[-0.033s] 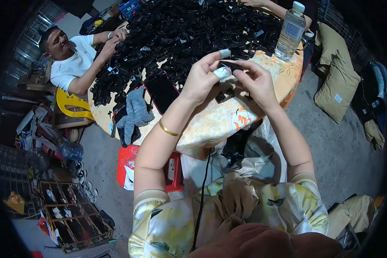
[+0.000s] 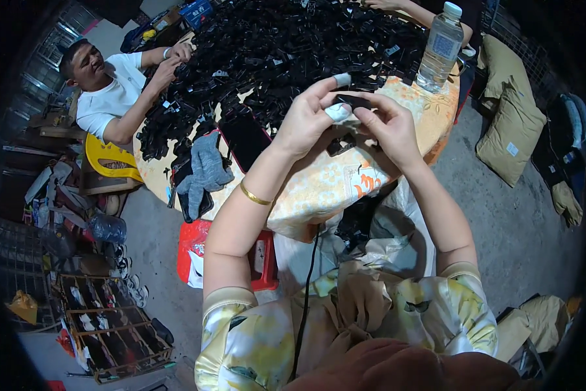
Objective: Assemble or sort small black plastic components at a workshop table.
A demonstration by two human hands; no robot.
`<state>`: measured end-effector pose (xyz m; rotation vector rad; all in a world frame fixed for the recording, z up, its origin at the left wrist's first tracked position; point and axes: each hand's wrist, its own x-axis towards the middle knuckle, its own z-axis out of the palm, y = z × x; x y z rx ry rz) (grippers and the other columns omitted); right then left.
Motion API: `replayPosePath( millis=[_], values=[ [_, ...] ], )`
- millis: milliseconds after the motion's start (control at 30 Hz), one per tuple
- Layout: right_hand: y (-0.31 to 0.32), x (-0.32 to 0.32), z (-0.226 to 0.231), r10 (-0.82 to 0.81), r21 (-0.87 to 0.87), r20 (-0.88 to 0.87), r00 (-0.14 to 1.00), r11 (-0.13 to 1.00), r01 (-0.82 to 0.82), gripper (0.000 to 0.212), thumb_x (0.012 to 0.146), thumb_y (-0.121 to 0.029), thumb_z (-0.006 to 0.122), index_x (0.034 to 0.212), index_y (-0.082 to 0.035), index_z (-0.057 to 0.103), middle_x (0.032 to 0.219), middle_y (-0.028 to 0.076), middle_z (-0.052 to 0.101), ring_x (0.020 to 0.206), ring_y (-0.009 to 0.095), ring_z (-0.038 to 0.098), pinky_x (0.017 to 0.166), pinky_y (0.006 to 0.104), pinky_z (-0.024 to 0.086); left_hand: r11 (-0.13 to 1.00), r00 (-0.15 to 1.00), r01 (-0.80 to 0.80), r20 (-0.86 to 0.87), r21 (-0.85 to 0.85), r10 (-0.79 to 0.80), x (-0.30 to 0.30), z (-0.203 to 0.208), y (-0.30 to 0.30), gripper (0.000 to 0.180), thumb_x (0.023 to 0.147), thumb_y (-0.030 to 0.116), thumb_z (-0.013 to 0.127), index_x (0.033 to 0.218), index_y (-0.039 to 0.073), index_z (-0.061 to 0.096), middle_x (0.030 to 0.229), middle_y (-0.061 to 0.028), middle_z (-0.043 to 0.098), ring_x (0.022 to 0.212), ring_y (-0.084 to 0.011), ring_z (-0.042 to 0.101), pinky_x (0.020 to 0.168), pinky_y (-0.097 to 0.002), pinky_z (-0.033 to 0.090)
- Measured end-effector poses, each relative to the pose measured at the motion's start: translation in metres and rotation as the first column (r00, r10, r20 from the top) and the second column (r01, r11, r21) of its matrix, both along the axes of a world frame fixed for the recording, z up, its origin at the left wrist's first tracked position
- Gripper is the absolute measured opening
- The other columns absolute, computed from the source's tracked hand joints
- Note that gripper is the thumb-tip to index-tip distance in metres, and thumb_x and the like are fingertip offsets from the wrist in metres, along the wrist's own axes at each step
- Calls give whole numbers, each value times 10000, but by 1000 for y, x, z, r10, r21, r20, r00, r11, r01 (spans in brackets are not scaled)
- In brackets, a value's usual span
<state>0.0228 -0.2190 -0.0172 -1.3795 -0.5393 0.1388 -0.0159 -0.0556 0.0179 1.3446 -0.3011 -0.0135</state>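
Both my hands meet over the near edge of the round table, holding one small flat black piece (image 2: 354, 101) between them. My left hand (image 2: 306, 120), with white wrapping on the thumb and a pale cover on the index fingertip, pinches the piece's left end. The right end sits between the thumb and fingers of my right hand (image 2: 390, 127). Fingers partly hide the piece, so its exact kind is unclear. Just below my hands, another small dark part (image 2: 340, 144) lies on the patterned tablecloth (image 2: 312, 189). Beyond them spreads a large heap of small black parts (image 2: 273, 58).
A dark-screened phone (image 2: 244, 143) and a grey glove (image 2: 206, 166) lie left of my forearm. One clear bottle (image 2: 439, 49) stands at the right. Across the left side sits a co-worker (image 2: 107, 88); another person's arm reaches in at the far right. A red stool (image 2: 192, 244) is below.
The small black piece has turned very slightly between my fingers. Everything else looks the same.
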Motion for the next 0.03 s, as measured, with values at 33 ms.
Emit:
replayPosePath(
  millis=[33],
  values=[
    [0, 0, 0, 0, 1, 0, 1000, 1000, 0, 309, 848, -123, 615, 1119, 12, 554, 972, 59, 617, 767, 77, 591, 626, 198, 503, 996, 997, 77, 17, 53, -78, 0, 0, 2, 572, 849, 115, 590, 1333, -25, 318, 1193, -99, 536, 1015, -94, 525, 886, -245, 428]
  ],
)
